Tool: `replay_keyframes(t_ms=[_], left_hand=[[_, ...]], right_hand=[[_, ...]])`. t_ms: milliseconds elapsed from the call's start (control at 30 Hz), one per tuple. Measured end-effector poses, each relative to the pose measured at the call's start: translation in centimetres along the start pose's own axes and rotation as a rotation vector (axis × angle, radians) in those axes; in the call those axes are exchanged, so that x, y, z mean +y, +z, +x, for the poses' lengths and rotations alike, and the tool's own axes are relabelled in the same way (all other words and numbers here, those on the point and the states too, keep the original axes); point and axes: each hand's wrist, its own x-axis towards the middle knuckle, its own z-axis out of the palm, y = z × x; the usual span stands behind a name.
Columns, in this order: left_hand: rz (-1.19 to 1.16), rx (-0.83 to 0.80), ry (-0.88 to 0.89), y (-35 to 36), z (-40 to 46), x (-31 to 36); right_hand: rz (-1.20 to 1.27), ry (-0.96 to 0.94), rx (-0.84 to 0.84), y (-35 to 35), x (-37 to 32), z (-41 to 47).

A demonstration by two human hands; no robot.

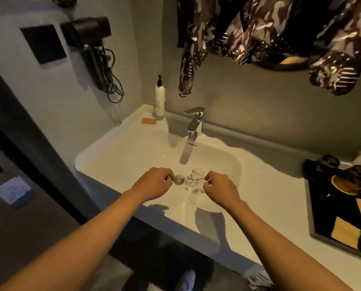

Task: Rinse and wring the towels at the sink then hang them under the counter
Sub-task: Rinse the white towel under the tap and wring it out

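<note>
- The faucet stands on the back rim of the sink, its spout reaching over the basin.
- The drain lies in the basin, in front of the faucet.
- The left hand hangs over the basin left of the drain; the right hand hangs right of it.
- A pump bottle stands left of the faucet, in the corner.
- A hair dryer hangs on the wall farther left.
- A tray lies well right of the faucet.
</note>
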Motion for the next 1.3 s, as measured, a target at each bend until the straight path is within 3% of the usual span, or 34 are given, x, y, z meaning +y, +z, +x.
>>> replay_keyframes(t_ms=[233, 333, 433, 500, 633, 733, 833, 933, 1000, 1067, 1133, 1200, 1267, 1300], left_hand=[[-0.061, -0.18, -0.214, 5.7, 10.3, -9.0], [-0.136, -0.17, -0.278, 6.8, 13.3, -11.3], [-0.246, -0.204, -0.394, 8.3, 15.2, -12.8], [-0.29, -0.251, -0.414, 9.2, 16.2, -13.2], [-0.556, -0.215, -0.466, 8.9, 18.1, -11.5], [-0.842, -0.115, -0.662, 7.2, 19.6, -10.6], [-1.29, -0.155, -0.851, 4.9, 22.0, -9.8], [-1.617, -0.266, -0.797, 3.0, 24.2, -8.4], [-1.753, -0.336, -0.677, 1.5, 25.4, -7.3], [-1.715, -0.432, -0.546, 0.2, 26.7, -6.6], [-1.42, -0.489, -0.457, -0.2, 27.3, -5.7], [-1.19, -0.457, -0.391, 0.2, 27.3, -5.1], [-1.113, -0.322, -0.404, 0.5, 27.4, -5.5], [-1.108, -0.265, -0.418, 0.2, 27.6, -5.8]], right_hand=[[-0.133, 0.173, -0.255, 10.7, 6.3, 14.4], [-0.302, 0.133, -0.39, 14.6, 7.3, 18.1], [-0.325, 0.076, -0.372, 17.2, 7.4, 19.5], [-0.159, 0.132, -0.352, 17.4, 7.4, 20.6], [0.496, 0.409, -0.288, 13.1, 4.9, 22.3], [0.778, 0.371, -0.357, 6.7, 1.0, 21.7], [1.076, 0.297, -0.427, 0.6, -2.3, 20.7], [1.258, 0.381, -0.46, -1.7, -3.9, 20.4], [1.242, 0.43, -0.468, -1.5, -4.2, 20.7], [0.961, 0.441, -0.403, -0.4, -4.9, 21.4], [0.638, 0.473, -0.247, 2.0, -6.4, 21.9], [0.467, 0.517, -0.024, 3.9, -9.1, 21.8], [0.56, 0.491, 0.054, 5.2, -10.2, 20.5], [0.786, 0.487, 0.044, 5.4, -9.8, 20.0]])
